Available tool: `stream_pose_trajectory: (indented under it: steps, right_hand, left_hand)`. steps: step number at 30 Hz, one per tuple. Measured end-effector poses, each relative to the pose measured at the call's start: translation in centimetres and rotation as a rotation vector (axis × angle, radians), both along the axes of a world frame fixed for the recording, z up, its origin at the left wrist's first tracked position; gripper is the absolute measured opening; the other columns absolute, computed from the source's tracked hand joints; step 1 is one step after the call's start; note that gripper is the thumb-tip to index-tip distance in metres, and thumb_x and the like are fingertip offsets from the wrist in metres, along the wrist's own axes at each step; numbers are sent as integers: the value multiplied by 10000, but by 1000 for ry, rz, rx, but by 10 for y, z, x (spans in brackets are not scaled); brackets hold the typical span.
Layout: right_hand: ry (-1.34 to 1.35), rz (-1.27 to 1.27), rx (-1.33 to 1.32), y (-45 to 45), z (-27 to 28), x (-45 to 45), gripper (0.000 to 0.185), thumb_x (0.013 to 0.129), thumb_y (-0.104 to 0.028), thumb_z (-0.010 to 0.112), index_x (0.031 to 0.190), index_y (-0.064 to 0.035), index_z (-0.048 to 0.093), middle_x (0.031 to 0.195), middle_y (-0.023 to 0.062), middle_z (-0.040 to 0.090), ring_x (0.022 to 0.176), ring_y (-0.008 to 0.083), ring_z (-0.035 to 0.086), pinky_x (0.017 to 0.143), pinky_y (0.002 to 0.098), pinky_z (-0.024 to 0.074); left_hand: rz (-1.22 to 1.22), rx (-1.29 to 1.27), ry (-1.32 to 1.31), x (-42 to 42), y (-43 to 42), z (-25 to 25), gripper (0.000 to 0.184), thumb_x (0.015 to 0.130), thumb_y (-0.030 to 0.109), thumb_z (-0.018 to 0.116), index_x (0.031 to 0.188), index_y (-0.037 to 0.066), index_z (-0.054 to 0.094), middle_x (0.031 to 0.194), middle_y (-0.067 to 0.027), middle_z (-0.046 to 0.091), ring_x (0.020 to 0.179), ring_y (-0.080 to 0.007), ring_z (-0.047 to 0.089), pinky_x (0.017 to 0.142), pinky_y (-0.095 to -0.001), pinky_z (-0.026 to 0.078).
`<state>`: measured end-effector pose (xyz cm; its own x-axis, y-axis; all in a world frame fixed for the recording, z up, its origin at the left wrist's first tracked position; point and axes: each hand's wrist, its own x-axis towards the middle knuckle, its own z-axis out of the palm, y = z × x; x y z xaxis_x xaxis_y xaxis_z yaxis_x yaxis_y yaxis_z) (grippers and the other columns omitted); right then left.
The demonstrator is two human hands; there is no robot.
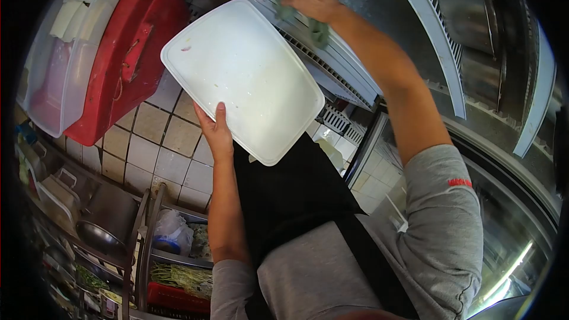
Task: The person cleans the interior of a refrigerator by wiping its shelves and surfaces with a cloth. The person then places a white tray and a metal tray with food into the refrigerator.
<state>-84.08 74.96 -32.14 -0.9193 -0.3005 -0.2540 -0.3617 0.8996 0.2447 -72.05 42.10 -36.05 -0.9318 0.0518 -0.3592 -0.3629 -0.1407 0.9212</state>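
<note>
My left hand (217, 134) grips the near left edge of a white rectangular plastic lid (249, 77), with the thumb on top and the other fingers beneath. A few small specks and wet spots lie on the lid, which is held tilted in front of my black apron (296, 184). Farther out, my right hand (312, 2) is closed on a green cloth (320, 33) that hangs below the fingers. That cloth touches the white lower edge of an open cabinet that looks like a fridge (344, 53). Part of the cloth is hidden under the hand.
A red cooler box (127, 53) stands at left with clear plastic containers (54, 92) against it. Metal pots (468, 15) sit on a wire shelf at right. Below left is a rack with a dark pan (105, 225) and bagged food (173, 231). The floor is tiled (145, 151).
</note>
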Motion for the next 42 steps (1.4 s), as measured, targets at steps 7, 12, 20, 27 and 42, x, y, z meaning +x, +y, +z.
stream_pose_trajectory:
  steps: [7,12,20,27,42]
  right_hand:
    - [312,-410,-515,-15,17,4,424,775,-49,518,1146,-245,585,1017,109,554,937,289,563,803,376,476]
    - [550,-1022,-711,88,48,98,397,794,-247,545,1138,-51,569,1133,214,559,1042,355,534,880,384,416]
    - [511,-1374,0,224,-105,277,521,835,-416,474,1146,-2,528,1157,288,508,1102,391,486,955,447,370]
    - [540,-1071,-250,127,-68,104,618,824,-502,486,1178,4,504,1241,238,472,1159,396,428,1002,439,301]
    - [573,-1265,-173,154,-61,305,526,863,-370,503,1238,-4,451,1225,243,468,1090,471,451,931,463,381]
  left_hand:
    - [10,25,-26,2,6,-2,617,884,79,527,1388,0,180,1354,-140,348,1197,-198,377,1009,-293,282]
    - [50,-15,-12,-2,19,-4,624,878,64,537,1391,6,186,1352,-138,348,1192,-199,373,1010,-294,275]
    - [48,-10,-75,2,52,-25,670,887,99,540,1397,8,114,1369,-165,306,1205,-228,355,1022,-316,268]
    - [58,15,-150,26,84,-34,656,885,146,559,1379,25,146,1359,-160,312,1201,-236,359,1028,-337,269]
    - [72,-75,-174,25,93,-25,608,891,155,542,1349,-19,183,1333,-186,327,1188,-251,368,1027,-342,264]
